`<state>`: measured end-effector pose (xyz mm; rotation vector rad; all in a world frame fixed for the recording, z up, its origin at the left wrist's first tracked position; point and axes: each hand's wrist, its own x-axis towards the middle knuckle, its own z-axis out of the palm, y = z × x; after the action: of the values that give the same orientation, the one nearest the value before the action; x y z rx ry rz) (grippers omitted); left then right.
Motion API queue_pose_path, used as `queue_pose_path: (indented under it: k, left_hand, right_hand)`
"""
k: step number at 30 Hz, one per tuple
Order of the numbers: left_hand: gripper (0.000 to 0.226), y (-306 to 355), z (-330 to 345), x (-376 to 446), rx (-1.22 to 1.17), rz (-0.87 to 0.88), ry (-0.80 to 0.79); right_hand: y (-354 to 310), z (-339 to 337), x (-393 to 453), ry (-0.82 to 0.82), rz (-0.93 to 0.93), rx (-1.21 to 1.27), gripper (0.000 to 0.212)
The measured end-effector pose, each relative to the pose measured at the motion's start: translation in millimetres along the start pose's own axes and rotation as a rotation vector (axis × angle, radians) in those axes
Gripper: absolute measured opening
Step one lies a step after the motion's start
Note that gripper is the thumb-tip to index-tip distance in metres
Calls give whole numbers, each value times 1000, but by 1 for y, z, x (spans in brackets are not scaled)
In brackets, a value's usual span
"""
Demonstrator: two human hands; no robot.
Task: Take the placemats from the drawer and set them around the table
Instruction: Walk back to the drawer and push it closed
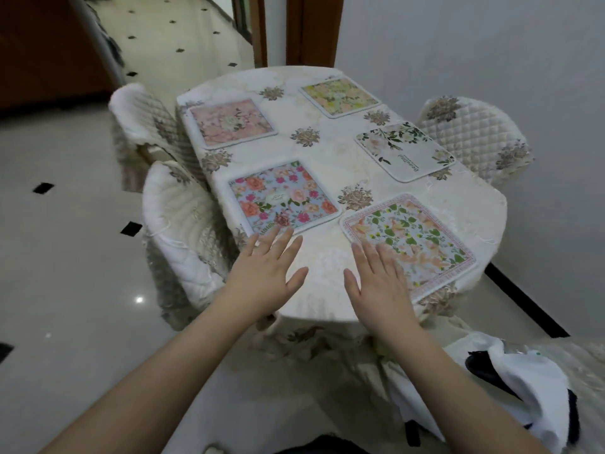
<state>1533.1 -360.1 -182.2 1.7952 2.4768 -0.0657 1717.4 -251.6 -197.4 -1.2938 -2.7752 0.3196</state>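
- Both bare forearms reached forward from the bottom edge, with the left hand (268,270) and the right hand (379,283) spread flat, palms down, fingers straight and released, grasping nothing.
- Fingertips of the left hand lay at the near edge of the blue rose placemat (283,198); whether they pressed it or only hovered could not be told.
- Fingers of the right hand overlapped the near-left corner of the green-leaf placemat (415,240), hiding that corner.
- White clothing with dark trim (510,385) lay bunched at the lower right, near the table's end.
- Five placemats lay flat on the table (327,152), which was draped in a cream cloth with brownish flower motifs.
- Nearest on the left was the blue rose placemat, crowded with red, pink and orange blooms; nearest on the right, the green-leaf placemat had a pink patterned border and sat tilted, its far-right corner reaching the table's edge.
- Farther off, a pale pink placemat (232,122) lay on the left, a yellow-green placemat (340,96) at the far right, and a white placemat (406,150) with dark green sprigs and a printed word between it and the green-leaf one.
- Quilted, covered chairs stood around: two on the left, a near chair (176,231) and a far chair (140,116), and a right chair (474,132) by the wall.
- Pale floor tiles (65,224) carried small black diamond insets.
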Motion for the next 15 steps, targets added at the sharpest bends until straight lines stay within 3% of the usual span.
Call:
queue_pose_path:
  k: [15]
  left_hand:
    - [91,-264,-23,-188,-48,-503,79]
  right_hand:
    - [-326,30,33,82,-473,55,68]
